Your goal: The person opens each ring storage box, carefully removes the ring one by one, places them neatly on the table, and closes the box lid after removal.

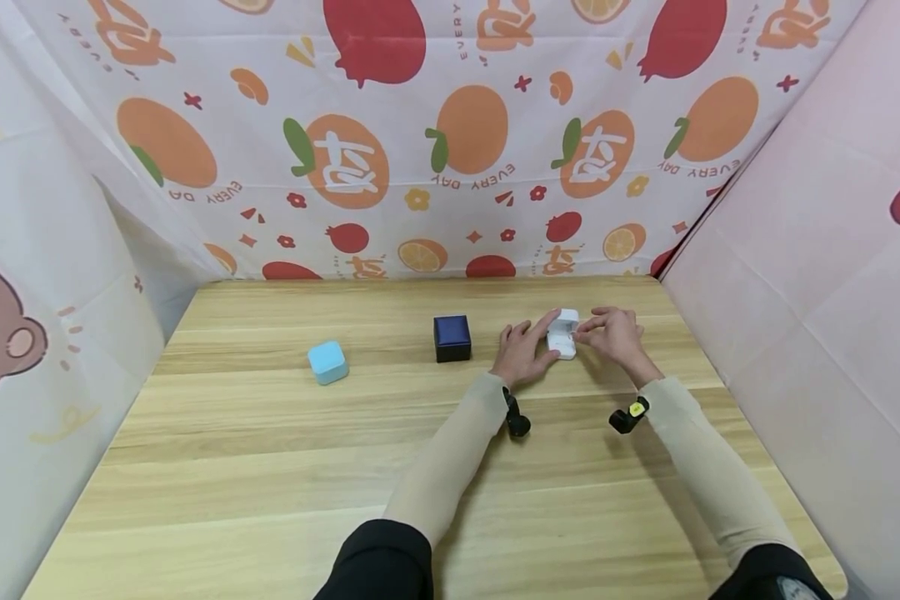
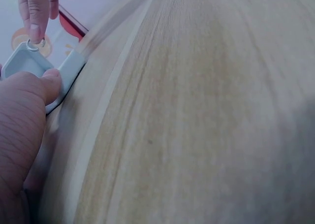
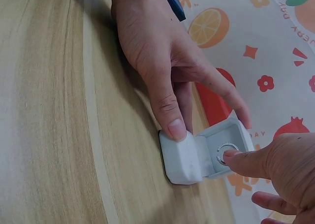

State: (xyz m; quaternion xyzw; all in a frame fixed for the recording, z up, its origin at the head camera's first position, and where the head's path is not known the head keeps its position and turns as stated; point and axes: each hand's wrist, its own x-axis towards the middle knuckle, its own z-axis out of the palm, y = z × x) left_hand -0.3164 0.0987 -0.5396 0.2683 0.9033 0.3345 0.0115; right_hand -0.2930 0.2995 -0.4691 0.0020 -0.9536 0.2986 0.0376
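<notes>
A small white ring box (image 1: 562,345) stands on the table with its lid raised. My left hand (image 1: 521,354) holds it from the left side, with the thumb on the base and the index finger at the lid's edge. At the open side, my right hand (image 1: 617,337) pinches a silver ring (image 3: 220,149) between thumb and fingertip. The ring has a row of small bright stones and overlaps the inside of the lid in the right wrist view. In the left wrist view the ring (image 2: 32,48) shows beneath a right fingertip, partly hidden.
A dark navy box (image 1: 452,338) sits to the left of my left hand. Farther left is a light blue rounded box (image 1: 327,362). A fruit-printed cloth (image 1: 465,133) hangs along the table's back edge, and a pale cloth wall (image 1: 810,250) borders the right side.
</notes>
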